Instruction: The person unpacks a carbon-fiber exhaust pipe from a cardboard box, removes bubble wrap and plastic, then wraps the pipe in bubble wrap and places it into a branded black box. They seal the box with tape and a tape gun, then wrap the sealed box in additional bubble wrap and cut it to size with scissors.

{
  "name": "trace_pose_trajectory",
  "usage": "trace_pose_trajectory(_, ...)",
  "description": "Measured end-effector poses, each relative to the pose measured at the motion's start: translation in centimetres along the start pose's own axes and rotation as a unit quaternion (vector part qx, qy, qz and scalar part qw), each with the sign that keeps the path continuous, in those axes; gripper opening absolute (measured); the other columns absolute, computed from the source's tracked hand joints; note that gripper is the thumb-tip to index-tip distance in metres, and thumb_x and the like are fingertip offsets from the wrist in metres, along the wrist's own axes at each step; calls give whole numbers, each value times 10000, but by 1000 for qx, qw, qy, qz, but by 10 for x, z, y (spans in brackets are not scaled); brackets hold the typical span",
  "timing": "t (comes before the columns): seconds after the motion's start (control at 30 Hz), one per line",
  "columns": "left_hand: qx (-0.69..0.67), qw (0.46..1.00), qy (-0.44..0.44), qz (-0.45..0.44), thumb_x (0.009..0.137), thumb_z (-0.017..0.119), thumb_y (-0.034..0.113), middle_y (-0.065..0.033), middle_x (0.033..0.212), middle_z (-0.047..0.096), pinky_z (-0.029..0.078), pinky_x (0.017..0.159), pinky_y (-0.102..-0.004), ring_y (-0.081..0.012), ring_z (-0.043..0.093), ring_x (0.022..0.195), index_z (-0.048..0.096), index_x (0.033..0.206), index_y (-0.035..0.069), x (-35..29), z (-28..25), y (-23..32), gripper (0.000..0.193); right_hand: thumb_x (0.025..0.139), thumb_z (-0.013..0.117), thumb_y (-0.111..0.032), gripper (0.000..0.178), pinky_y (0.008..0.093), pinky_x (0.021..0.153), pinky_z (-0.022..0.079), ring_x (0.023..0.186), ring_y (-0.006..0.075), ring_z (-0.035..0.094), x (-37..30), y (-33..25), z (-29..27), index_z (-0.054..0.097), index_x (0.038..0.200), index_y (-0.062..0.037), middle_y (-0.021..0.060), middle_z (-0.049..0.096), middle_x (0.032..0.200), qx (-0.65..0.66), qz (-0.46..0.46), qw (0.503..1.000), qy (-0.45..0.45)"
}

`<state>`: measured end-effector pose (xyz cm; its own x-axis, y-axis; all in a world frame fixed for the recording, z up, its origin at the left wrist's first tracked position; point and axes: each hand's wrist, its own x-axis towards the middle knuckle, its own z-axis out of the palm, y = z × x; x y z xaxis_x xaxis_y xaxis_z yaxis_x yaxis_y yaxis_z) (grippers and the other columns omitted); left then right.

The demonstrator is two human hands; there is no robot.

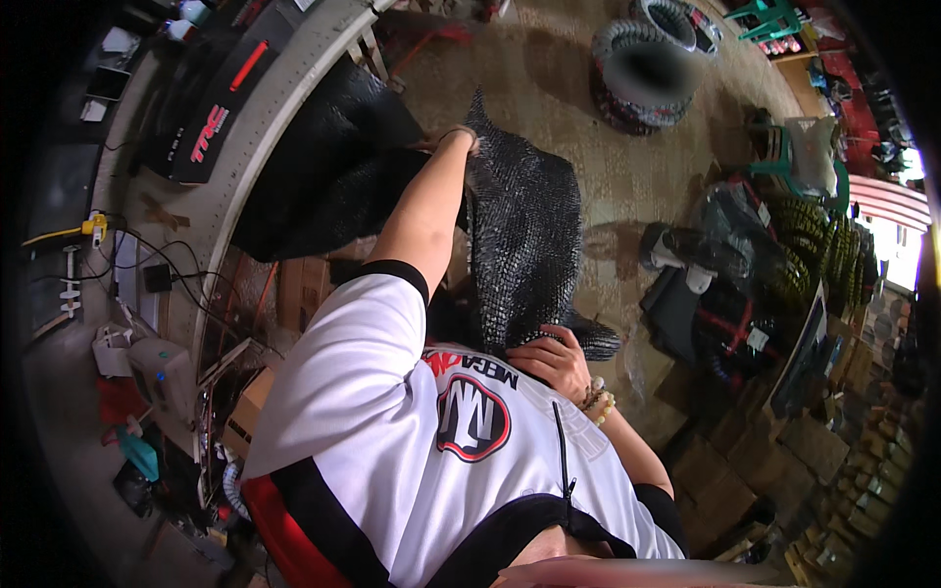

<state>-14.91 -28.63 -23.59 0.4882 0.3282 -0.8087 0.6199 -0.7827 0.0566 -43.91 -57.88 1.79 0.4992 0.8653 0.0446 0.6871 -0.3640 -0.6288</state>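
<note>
Lying along the counter (221, 191) at the left is a black box (186, 108); next to it spreads a dark sheet (314, 167). The left hand (459, 139) touches the far edge of a black textured sheet (529, 216), but its fingers are mostly hidden, so I cannot tell its grip. That sheet slopes down against the person's shirt (392, 421), where the right hand (559, 361) grips its near end. Tires (613, 103) stand farther right on the floor (549, 73).

sheet (524, 216) before the torso (392, 392), left hand (459, 137) at its far end, right hand (556, 359) at its near end, box (211, 122) on surface (218, 211) at left, tyres (614, 98) on floor (544, 98) ahead right
</note>
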Motion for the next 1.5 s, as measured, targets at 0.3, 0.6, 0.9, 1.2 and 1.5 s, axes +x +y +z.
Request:
trace_pose_trajectory(0.3, -95, 983, 110, -110, 786, 632, 325, -149, 1380, 468, 368, 1058, -371, -267, 444, 1269, 448, 1329, 25, -104, 148, -218, 648, 714, 722, -242, 237, 408, 979, 382, 1071, 198, 604, -82, 31, 3, 678, 904, -106, 32, 691, 1080, 139, 144, 979, 37)
trace_pose_trajectory(0.6, -369, 870, 128, -302, 638, 750, 204, -146, 1128, 649, 539, 770, -379, -271, 637, 991, 629, 1105, 1, -161, 410, -290, 523, 590, 735, -5, 269, 375, 789, 488, 890, 284, 605, -214, 176, 27, 675, 843, -72, 93, 635, 929, 116, 166, 979, 21)
trace_pose_trajectory(0.9, -486, 753, 166, -412, 616, 777, 262, -244, 1140, 625, 474, 949, -412, -387, 590, 1084, 568, 1186, -65, -227, 524, -147, 690, 609, 712, -22, 291, 395, 772, 477, 862, 285, 624, -390, 262, -23, 661, 885, -99, 82, 663, 872, -59, 201, 976, -54)
trace_pose_trajectory(1.2, -445, 753, 288, -390, 670, 804, 282, -279, 1182, 571, 471, 963, -433, -382, 574, 1095, 538, 1210, -56, -248, 483, -142, 690, 581, 605, 20, 401, 377, 729, 483, 849, 254, 581, -437, 203, -34, 703, 940, -128, 36, 617, 939, -42, 60, 993, -91)
trace_pose_trajectory(1.5, -866, 436, 129, -209, 650, 719, 220, -130, 1202, 603, 431, 962, -460, -311, 566, 1063, 631, 1085, 11, -223, 446, -192, 491, 594, 636, -32, 452, 379, 748, 491, 911, 230, 585, -450, 224, 14, 696, 1024, -156, 13, 618, 990, -32, 27, 978, -202)
